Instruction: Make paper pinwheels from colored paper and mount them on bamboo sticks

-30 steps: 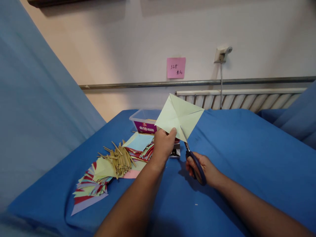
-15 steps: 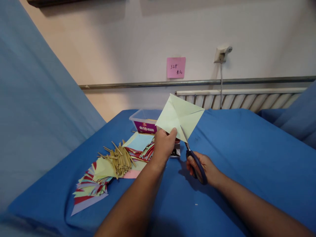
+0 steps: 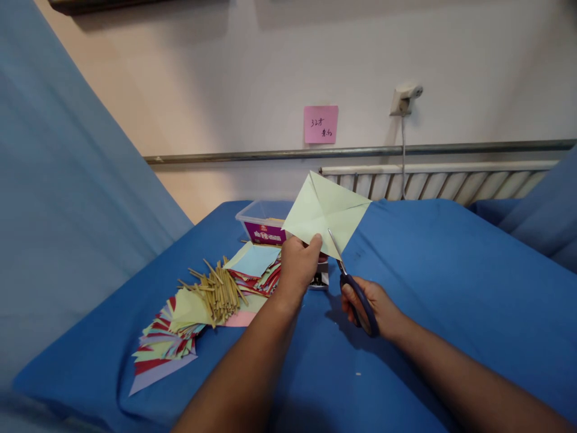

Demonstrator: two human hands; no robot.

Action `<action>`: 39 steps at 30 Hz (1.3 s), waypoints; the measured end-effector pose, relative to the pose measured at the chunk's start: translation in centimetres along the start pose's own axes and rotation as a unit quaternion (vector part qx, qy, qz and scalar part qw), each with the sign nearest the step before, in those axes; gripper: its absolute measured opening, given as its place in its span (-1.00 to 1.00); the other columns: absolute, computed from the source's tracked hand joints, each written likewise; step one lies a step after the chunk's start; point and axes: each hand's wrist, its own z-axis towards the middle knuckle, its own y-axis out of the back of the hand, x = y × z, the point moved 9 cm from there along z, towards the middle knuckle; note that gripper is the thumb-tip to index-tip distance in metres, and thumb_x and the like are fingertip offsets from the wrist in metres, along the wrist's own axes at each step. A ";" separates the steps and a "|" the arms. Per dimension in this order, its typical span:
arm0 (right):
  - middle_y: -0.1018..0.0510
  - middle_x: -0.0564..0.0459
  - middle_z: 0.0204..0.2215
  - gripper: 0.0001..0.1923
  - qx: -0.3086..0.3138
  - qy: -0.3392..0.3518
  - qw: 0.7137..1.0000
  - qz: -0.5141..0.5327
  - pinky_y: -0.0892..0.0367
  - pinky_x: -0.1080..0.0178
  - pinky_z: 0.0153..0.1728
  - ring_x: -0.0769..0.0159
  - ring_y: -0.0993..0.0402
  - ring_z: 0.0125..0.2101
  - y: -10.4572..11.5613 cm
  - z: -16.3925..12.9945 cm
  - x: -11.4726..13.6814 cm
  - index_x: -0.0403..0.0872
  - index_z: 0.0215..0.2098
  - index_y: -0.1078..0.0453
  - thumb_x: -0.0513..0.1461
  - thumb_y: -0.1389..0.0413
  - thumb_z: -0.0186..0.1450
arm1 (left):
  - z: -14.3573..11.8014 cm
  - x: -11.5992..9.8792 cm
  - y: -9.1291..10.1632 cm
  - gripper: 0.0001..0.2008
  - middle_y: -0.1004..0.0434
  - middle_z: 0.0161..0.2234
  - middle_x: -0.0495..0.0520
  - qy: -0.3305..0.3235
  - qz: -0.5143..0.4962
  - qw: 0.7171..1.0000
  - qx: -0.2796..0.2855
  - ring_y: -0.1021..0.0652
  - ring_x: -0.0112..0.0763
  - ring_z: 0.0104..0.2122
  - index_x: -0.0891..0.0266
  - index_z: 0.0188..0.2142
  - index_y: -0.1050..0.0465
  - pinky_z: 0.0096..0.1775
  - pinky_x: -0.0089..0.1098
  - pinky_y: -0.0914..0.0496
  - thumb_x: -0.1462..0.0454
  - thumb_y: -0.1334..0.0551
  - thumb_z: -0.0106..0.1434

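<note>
A: Back wall?
B: Pale plaster wall (image 3: 225,78), pink sticky note (image 3: 321,124) with handwriting, white socket (image 3: 406,97) with a cable dropping down.
A: Below that?
B: Metal rail (image 3: 360,151) running across, white ribbed radiator (image 3: 442,183) just under it on the right.
A: Surface?
B: Blue sheet (image 3: 451,288), slightly creased. Blue fabric (image 3: 58,198) rises at left, more at far right.
A: Light?
B: Soft, even, indoor.

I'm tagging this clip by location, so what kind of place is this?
Probably an indoor craft spot set up on a bed or padded table: a blue sheet, a wall radiator and a wall socket.
</note>
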 end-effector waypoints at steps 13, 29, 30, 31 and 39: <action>-0.40 0.14 -0.61 -0.60 -0.014 0.001 1.000 -0.013 -0.18 0.40 -0.68 0.48 -0.30 -0.68 0.3 0.2 -0.5 -0.08 -0.44 -0.27 0.07 -0.06 0.27 | 0.2 -0.1 0.2 -0.74 -0.56 -0.58 0.16 -0.005 -0.010 1.000 -0.011 -0.58 -0.20 -0.58 0.31 -0.48 -0.53 -0.53 -0.35 -0.43 0.13 -0.24 0.10; -0.40 0.13 -0.58 -0.63 -0.004 0.013 0.999 -0.031 -0.19 0.37 -0.64 0.46 -0.30 -0.64 0.2 0.2 -0.3 -0.09 -0.43 -0.27 0.04 -0.06 0.27 | 0.3 -0.4 0.9 -0.77 -0.59 -0.50 0.12 -0.044 -0.039 0.997 -0.059 -0.55 -0.29 -0.52 0.33 -0.43 -0.55 -0.50 -0.41 -0.38 0.16 -0.30 0.05; -0.40 0.13 -0.58 -0.64 -0.003 0.013 0.999 -0.033 -0.19 0.37 -0.63 0.45 -0.30 -0.64 0.2 0.2 -0.3 -0.09 -0.43 -0.27 0.03 -0.06 0.28 | 0.3 -0.3 0.9 -0.76 -0.59 -0.50 0.12 -0.040 -0.046 0.996 -0.061 -0.55 -0.29 -0.53 0.33 -0.44 -0.55 -0.49 -0.41 -0.38 0.15 -0.30 0.05; -0.40 0.13 -0.58 -0.65 -0.001 0.013 0.999 -0.036 -0.19 0.37 -0.63 0.45 -0.30 -0.63 0.2 0.2 -0.4 -0.09 -0.43 -0.27 0.02 -0.06 0.28 | 0.4 -0.1 1.0 -0.75 -0.59 -0.50 0.13 -0.035 -0.056 0.996 -0.063 -0.55 -0.30 -0.53 0.34 -0.44 -0.55 -0.48 -0.40 -0.39 0.15 -0.30 0.05; -0.36 0.16 -0.60 -0.66 0.022 0.013 0.990 -0.142 -0.15 0.38 -0.59 0.45 -0.25 -0.61 0.2 0.1 -0.4 -0.08 -0.48 -0.28 0.02 -0.10 0.22 | 0.4 -1.9 5.6 -0.70 -0.61 -0.31 0.16 -0.100 -0.204 0.950 -0.216 -0.59 -0.29 -0.34 0.35 -0.30 -0.54 -0.25 -0.31 -0.47 0.14 -0.32 0.06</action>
